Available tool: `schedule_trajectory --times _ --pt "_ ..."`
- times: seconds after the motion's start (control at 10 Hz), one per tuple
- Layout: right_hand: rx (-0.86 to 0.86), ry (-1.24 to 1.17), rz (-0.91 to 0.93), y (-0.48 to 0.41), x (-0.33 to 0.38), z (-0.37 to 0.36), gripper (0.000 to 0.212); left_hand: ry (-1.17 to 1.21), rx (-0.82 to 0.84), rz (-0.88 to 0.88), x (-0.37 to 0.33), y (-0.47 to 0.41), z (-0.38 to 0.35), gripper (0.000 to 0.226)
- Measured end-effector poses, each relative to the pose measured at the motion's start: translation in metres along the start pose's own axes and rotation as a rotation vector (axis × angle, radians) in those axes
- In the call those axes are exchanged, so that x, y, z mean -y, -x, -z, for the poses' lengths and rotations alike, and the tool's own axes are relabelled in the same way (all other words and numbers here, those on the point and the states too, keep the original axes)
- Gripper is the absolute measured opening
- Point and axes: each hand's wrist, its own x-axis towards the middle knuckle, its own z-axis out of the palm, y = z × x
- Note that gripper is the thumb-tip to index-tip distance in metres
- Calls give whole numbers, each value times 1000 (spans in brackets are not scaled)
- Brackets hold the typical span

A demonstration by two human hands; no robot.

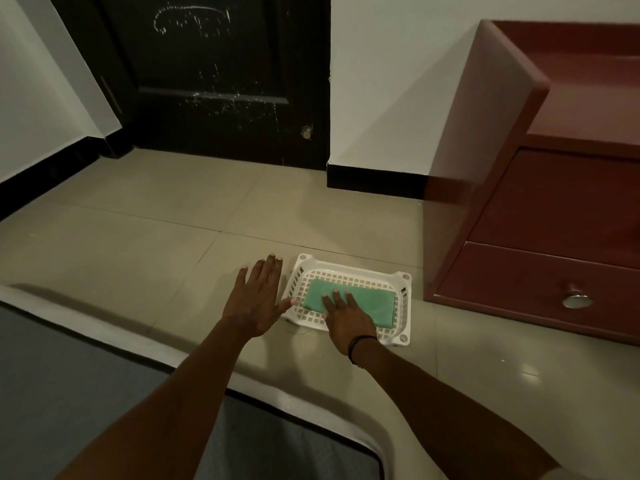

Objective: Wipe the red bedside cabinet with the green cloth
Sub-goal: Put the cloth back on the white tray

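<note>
The right hand (346,322) lies palm down on the folded green cloth (360,303), fingers laid flat across its near left part; they press on it rather than close around it, so nothing is gripped. A black band (360,348) circles that wrist. The cloth rests flat inside a shallow white plastic lattice basket (403,315) that sits on the beige tiled floor (138,258); bare grid shows around the cloth on every side, widest along the far rim.

The left hand (256,299) is spread wide and empty, palm down just beside the basket's left rim, its thumb tip reaching that rim; whether it touches the floor cannot be told.

To the right, a strip of bare tile separates the basket from the red wooden bedside cabinet (540,202), whose lower drawer carries a round metal knob (576,299). Its tall side panel faces the basket, and its top surface is only partly in frame.

Ahead and to the left the floor lies open up to a dark scuffed door (214,81) and black skirting. A grey mattress with a pale rounded edge (104,375) borders the near left.
</note>
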Motion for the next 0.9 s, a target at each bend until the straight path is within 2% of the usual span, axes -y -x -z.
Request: schedule_trajectory --times 0.1,0.2,0.4,0.5,0.7,0.8,0.9 --pt "1 15 28 1 -3 -3 54 4 -21 -5 1 1 2 107" --pt "28 -70 4 1 -4 -4 55 10 -37 -4 0 4 6 108" --pt "-65 -177 7 15 -1 1 58 -54 -41 7 3 10 13 113" --pt "-98 -143 35 21 -2 7 61 -70 -49 3 5 14 17 125" --pt "-100 -126 47 31 -15 24 67 -69 -83 6 11 24 29 116" --pt "-68 -128 66 48 -27 37 73 33 -79 65 5 34 37 104" --pt "-208 -121 124 82 -33 70 80 130 -87 158 -17 57 56 104"
